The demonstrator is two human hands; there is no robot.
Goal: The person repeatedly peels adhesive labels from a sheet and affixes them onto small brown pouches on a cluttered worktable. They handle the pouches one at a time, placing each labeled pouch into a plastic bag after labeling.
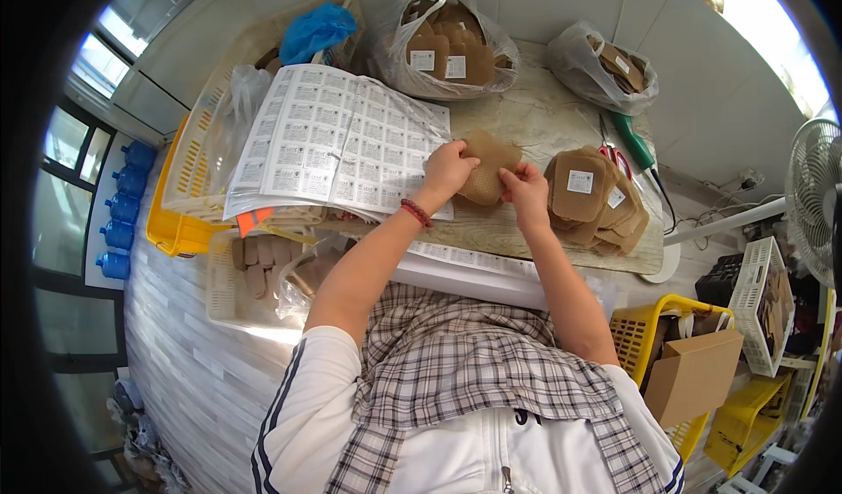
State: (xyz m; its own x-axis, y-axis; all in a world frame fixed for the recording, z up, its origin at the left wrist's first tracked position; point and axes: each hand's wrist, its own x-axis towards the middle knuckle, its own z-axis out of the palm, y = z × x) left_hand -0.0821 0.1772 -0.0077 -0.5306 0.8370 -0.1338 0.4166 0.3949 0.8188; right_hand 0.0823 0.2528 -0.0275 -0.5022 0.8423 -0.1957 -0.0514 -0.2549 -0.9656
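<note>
Plaid-shirted torso (474, 362) at bottom, both forearms out over the table (535, 117): left hand (447, 169) and right hand (526, 187) pinch one brown perforated patch (488, 162) between label sheets (338, 139) and labelled-patch stack (596, 197).

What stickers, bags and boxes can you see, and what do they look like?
Label sheets: left on the table, white, printed in a grid of small rectangles.
Brown pad: held by the left hand and right hand, tan.
Pad stack: right of the hands, tan, with white square labels.
Two clear bags: back of the table, full of labelled tan pads.
Cardboard box: lower right, plain brown, in a yellow basket.
</note>
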